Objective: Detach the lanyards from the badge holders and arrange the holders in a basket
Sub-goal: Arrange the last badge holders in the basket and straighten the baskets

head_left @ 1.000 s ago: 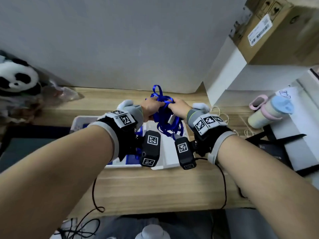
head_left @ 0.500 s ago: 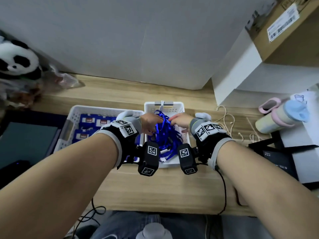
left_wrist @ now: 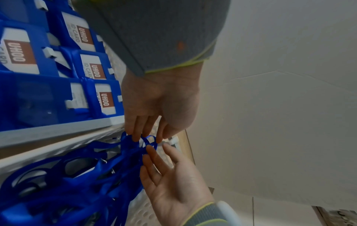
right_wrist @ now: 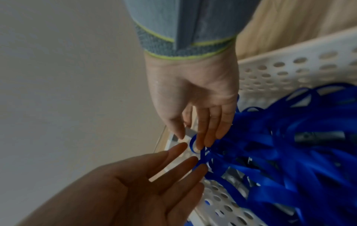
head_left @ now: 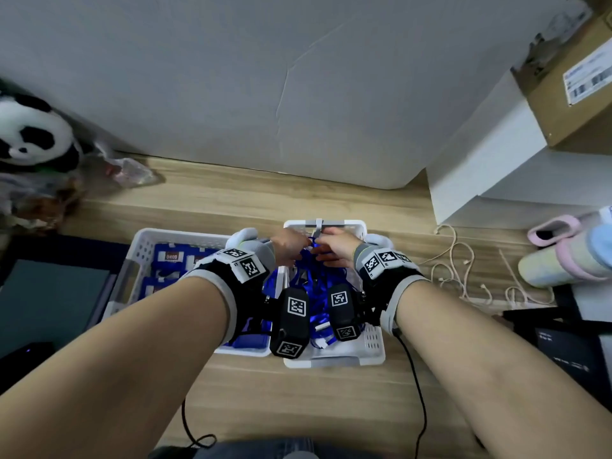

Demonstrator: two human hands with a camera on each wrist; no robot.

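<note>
While lanyards point(head_left: 316, 286) pile in right basket point(head_left: 372, 339), left hand point(left_wrist: 160, 100) and right hand point(right_wrist: 195, 91) hover slack-fingered over them (holders point(left_wrist: 94, 70) sorted separately, left basket point(head_left: 140, 250)).

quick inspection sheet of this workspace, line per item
surface: wooden desk
job's things: blue lanyards heaped in right white basket; blue badge holders in left white basket
clutter: panda plush, pastel bottle, cardboard box
hands: left hand and right hand open, fingertips on lanyards
cables: black wrist leads; beige cord
surroundings: grey wall
</note>
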